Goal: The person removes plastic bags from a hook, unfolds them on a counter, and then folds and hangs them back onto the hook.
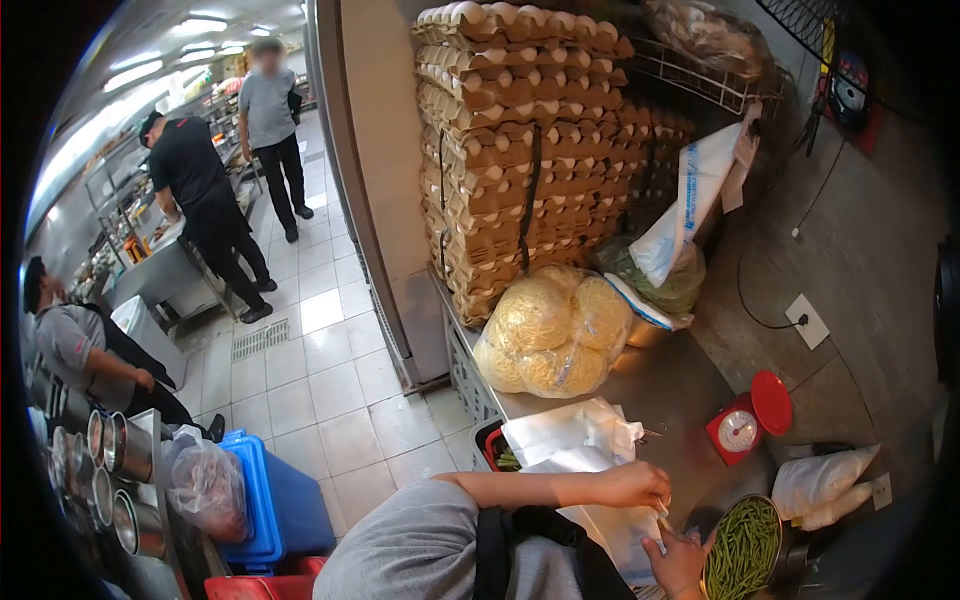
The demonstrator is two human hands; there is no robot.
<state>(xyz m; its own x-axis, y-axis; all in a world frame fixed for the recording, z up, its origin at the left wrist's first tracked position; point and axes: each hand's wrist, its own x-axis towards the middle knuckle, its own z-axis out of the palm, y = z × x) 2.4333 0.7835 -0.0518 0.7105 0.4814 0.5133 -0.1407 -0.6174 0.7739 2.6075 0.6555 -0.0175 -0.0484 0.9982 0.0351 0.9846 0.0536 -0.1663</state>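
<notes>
My left hand (640,485) reaches in from the left with its fingers pinched together. Just below it is my right hand (680,562), its thumb and fingers bent toward the left hand. A small pale piece shows between the two hands, too small to name. Under them lies a white plastic sheet or bag (610,525). Close beside the right hand stands a round metal bowl full of green beans (742,550). More white plastic bags (570,430) lie beyond my left forearm, partly over a dark container with green stalks (507,458).
Tall stacked egg trays (500,170) and bagged yellow noodles (555,330) occupy the far side of the metal counter (680,375). A red scale (738,430) stands at right. Behind my left side are a blue bin (285,500) and metal pots (130,450). Three people stand at left.
</notes>
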